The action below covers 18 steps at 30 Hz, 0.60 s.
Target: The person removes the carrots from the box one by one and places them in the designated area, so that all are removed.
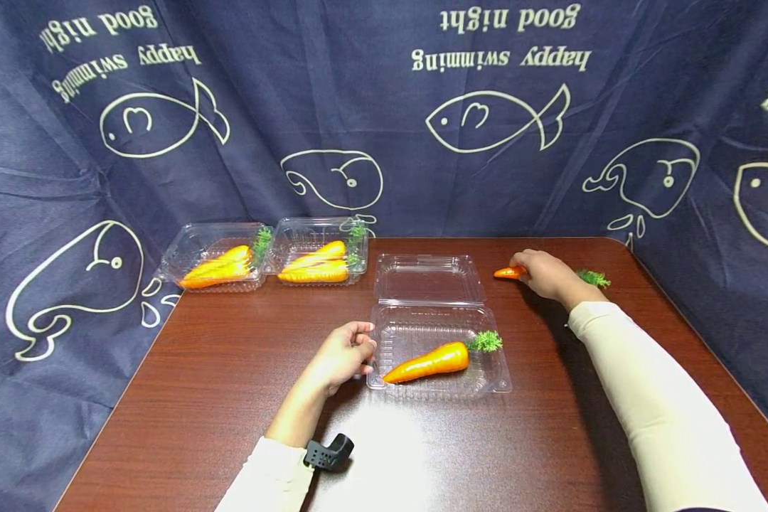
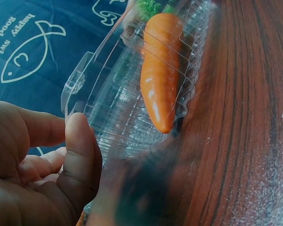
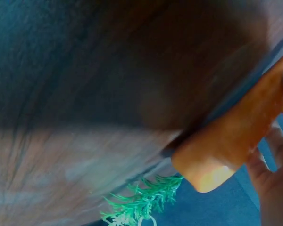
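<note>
An open clear plastic clamshell box [image 1: 384,331] lies on the table, its lid [image 1: 429,277] folded back towards the curtain. Inside the base is one orange carrot [image 1: 432,361] with a green leafy top, its tip pointing left. My left hand [image 1: 344,355] pinches the box's left rim between thumb and forefinger, seen close up in the left wrist view [image 2: 52,155]. Out at the far right, my right hand [image 1: 547,274] grips a second carrot [image 3: 231,136]. Its tip sticks out left of the fingers, and its green top [image 1: 593,278] shows beyond the wrist.
Two closed clear boxes stand at the back left, one holding carrots [image 1: 220,269] and beside it another with carrots [image 1: 316,263] inside. A dark blue curtain [image 1: 384,107] with fish drawings hangs behind the brown table [image 1: 230,341]. A black band [image 1: 328,452] circles the left wrist.
</note>
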Available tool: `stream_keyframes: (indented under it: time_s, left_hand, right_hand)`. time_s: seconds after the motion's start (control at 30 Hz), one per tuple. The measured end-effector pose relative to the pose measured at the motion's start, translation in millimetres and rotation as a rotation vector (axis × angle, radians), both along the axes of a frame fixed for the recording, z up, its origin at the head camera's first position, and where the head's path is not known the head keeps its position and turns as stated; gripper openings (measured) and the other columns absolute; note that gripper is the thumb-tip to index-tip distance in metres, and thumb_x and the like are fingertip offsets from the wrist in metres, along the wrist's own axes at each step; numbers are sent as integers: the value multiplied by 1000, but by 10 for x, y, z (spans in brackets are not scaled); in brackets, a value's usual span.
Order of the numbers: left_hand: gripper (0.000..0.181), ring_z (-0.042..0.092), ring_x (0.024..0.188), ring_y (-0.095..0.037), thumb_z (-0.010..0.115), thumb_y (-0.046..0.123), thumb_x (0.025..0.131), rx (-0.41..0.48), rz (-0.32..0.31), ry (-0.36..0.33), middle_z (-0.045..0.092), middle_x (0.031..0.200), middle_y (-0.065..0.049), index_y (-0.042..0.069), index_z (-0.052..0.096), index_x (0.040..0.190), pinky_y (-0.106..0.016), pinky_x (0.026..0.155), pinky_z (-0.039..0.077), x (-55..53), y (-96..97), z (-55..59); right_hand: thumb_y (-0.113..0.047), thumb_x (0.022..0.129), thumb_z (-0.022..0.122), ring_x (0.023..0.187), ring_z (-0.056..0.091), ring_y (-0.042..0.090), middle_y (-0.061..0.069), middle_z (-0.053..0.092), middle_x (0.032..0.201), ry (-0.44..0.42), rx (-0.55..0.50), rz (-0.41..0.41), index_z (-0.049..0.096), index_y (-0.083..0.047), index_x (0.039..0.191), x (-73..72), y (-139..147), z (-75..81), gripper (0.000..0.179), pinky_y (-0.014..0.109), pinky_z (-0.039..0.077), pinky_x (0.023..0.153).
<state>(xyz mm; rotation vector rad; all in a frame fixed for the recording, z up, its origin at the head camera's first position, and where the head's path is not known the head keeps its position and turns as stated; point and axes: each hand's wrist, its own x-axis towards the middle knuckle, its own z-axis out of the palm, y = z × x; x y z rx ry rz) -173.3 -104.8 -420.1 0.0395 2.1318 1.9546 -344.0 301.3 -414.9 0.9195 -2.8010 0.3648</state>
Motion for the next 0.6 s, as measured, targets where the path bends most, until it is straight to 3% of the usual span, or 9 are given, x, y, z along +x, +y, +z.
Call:
stream_keyframes:
  time_s: [0.23, 0.6]
  left_hand:
    - [38, 53, 69, -14, 51, -6, 96, -5, 0, 1, 55, 93, -12, -14, 45, 132, -16, 52, 51, -2, 6, -8]
    - [38, 53, 65, -13, 50, -4, 96, -9, -6, -9, 55, 91, -9, -12, 45, 134, -17, 49, 47, 11, -2, -1]
  right_hand:
    - [8, 78, 70, 90, 62, 41, 16, 64, 98, -39, 28, -89, 64, -3, 99, 40, -17, 8, 24, 59, 49, 69]
    - [5, 80, 72, 100, 58, 45, 20, 63, 107, -37, 42, -85, 66, -1, 107, 43, -39, 39, 28, 62, 48, 77]
